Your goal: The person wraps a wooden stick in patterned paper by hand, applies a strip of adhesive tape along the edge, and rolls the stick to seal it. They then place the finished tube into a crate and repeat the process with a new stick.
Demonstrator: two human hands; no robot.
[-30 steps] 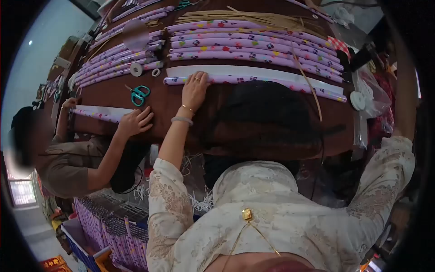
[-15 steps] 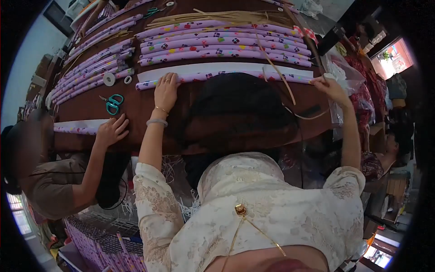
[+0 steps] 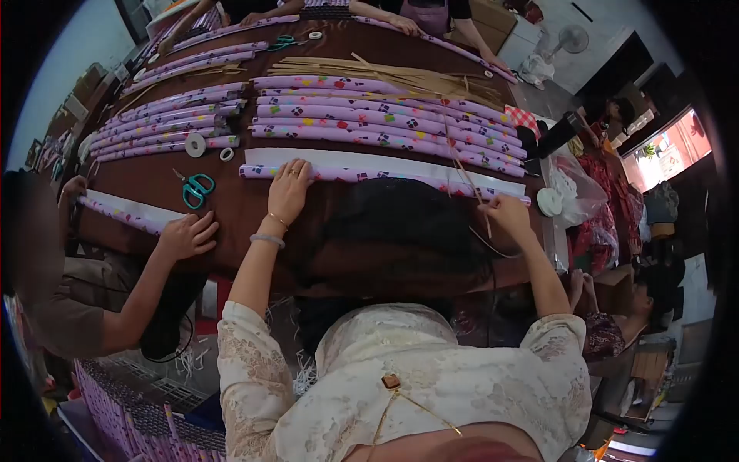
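Note:
A partly rolled sheet of purple patterned paper (image 3: 346, 175) lies across the brown table, its white strip showing along the far side. My left hand (image 3: 289, 191) rests on the left part of this roll, fingers spread a little. Near the roll's right part, my right hand (image 3: 506, 212) is closed around a thin tan strip (image 3: 462, 165), its fingertips pinched together. The strip runs up over the paper and the finished rolls behind. A dark rounded shape hides the table between my arms.
Several purple rolls (image 3: 385, 123) lie beyond, with tan strips (image 3: 385, 73) behind. Teal scissors (image 3: 194, 189) and a white tape roll (image 3: 195, 145) are at left. A co-worker's hand (image 3: 187, 235) presses another sheet. Clear plastic (image 3: 573, 185) lies at right.
My right hand has moved left from the roll's right end and now grips the thin strip. The view has shifted, showing more co-workers' hands at the far side. My left hand stays on the roll.

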